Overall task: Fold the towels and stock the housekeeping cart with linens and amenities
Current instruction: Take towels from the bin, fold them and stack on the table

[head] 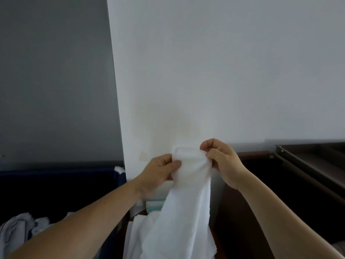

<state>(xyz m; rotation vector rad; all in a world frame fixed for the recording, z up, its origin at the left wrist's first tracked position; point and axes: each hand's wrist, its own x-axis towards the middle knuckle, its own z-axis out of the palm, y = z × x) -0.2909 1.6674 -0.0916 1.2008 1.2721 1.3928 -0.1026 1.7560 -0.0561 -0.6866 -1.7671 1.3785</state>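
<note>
Both hands are up in front of the white wall (233, 71), and the white towel (183, 212) is caught between them. The left hand (158, 171) pinches the top hem from the 9 o'clock side, thumb pressed on the front of the cloth. The right hand (224, 161) takes the same hem from 3 o'clock, its fingers (206, 146) curled tight over the bunched edge. Neither hand is slack: both are grasping the towel, close together, with only a short gathered stretch of hem between them.

The towel's long axis drops straight toward 6 o'clock from the hands, narrow and rumpled, running off the bottom of the view. The hem itself lies 9 to 3, and each hand is equally near it. By my read, opening it flat means parting the hands along that line, left toward 9 and right toward 3.

Folded linens (155, 204) peek out at 7 o'clock below the left wrist. Crumpled laundry (16, 230) sits in a dark blue bin (56, 184) at 8 o'clock, and a dark brown unit (308, 174) stands at 3 o'clock. I can't tell whether that is the cart.
</note>
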